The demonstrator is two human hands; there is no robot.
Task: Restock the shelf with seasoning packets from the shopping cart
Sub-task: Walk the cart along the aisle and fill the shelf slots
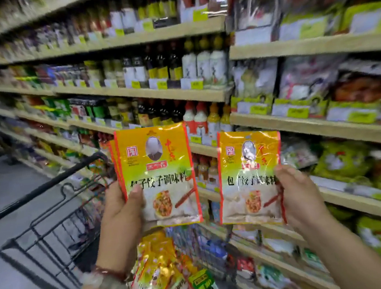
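Stocked shelves (320, 127) line our aisle. Our left hand (121, 214) grips stacked packets (157, 172), our right hand (299, 193) pinches another packet (248, 178), all lifted above the cart (47, 184). Next, probably find their shelf slot.

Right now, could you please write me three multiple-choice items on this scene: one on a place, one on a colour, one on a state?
1. Where do the spare packets lie?
A. in the cart
B. on the floor
C. on the top shelf

2. What colour is the top of the packet in the right hand?
A. blue
B. orange-yellow
C. black

3. What is the left hand doing?
A. hanging idle
B. pushing the cart
C. holding packets

Key: 1 A, the heap sits inside the wire basket below the hands. 2 B, the right packet is orange-yellow on top. 3 C, its thumb presses on the left packets.
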